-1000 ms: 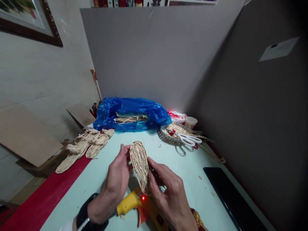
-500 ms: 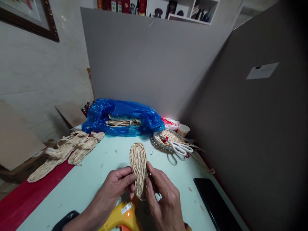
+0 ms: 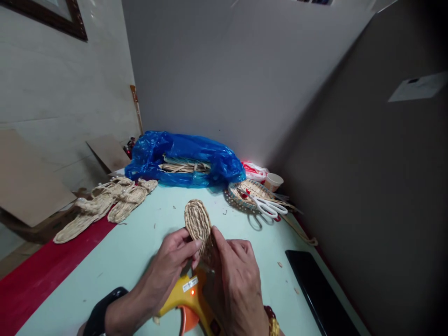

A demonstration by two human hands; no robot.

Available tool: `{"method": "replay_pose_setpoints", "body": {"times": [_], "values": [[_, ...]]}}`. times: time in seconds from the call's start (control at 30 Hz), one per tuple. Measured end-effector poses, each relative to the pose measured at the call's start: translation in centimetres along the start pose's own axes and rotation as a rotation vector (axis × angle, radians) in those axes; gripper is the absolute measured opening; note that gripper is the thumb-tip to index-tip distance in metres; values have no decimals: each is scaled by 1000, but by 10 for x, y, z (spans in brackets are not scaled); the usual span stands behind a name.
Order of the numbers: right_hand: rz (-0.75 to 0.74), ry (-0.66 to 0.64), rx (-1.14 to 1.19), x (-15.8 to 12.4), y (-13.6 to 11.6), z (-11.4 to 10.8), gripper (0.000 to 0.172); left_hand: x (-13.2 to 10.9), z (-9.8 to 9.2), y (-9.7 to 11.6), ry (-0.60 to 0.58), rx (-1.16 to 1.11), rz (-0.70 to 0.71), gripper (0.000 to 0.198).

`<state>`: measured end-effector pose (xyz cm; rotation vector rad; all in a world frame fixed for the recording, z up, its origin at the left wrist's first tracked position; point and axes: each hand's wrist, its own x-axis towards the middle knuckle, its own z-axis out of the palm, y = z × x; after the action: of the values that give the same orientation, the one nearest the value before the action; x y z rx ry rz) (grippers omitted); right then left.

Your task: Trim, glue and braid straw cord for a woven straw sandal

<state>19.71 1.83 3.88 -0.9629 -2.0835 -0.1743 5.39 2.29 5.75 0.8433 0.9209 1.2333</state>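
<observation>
A woven straw sole [image 3: 198, 221], oval and pale tan, is held upright over the pale green table [image 3: 140, 252]. My left hand [image 3: 170, 269] pinches its left edge with thumb and fingers. My right hand [image 3: 235, 284] wraps around its lower right part and hides that end. Below both hands lies a yellow and orange glue gun [image 3: 187, 298] with a small lit red light.
A pair of finished straw sandals [image 3: 101, 207] lies at the left on a red strip. A blue plastic bag [image 3: 185, 161] of straw sits at the back. White scissors [image 3: 268, 207] rest on a woven tray, beside a small cup [image 3: 273, 181]. A black slab [image 3: 320, 291] lies at right.
The sole has tilted and sunk a little lower into my hands. My right hand now covers more of its lower end. The view has shifted slightly.
</observation>
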Motion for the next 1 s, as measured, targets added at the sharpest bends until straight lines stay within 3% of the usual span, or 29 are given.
{"method": "replay_pose_setpoints", "body": {"times": [0.3, 0.5, 0.6, 0.7, 0.83, 1.0], "values": [[134, -110, 36, 5, -3, -7, 36, -3, 0, -5, 30, -35, -24, 13], [10, -241, -128, 3, -7, -7, 56, -1, 3, -6, 104, -17, -47, 24], [4, -316, -37, 3, -5, -10, 67, 0, 1, -6, 147, -15, -68, 22], [101, -412, 148, 5, 3, -15, 77, 1, -2, -6, 151, -12, -90, 21], [151, -441, 297, 8, 14, -18, 75, 2, -3, -7, 142, -17, -114, 21], [19, -425, 116, 7, 13, -14, 72, 4, -3, -9, 153, -57, -127, 24]]}}
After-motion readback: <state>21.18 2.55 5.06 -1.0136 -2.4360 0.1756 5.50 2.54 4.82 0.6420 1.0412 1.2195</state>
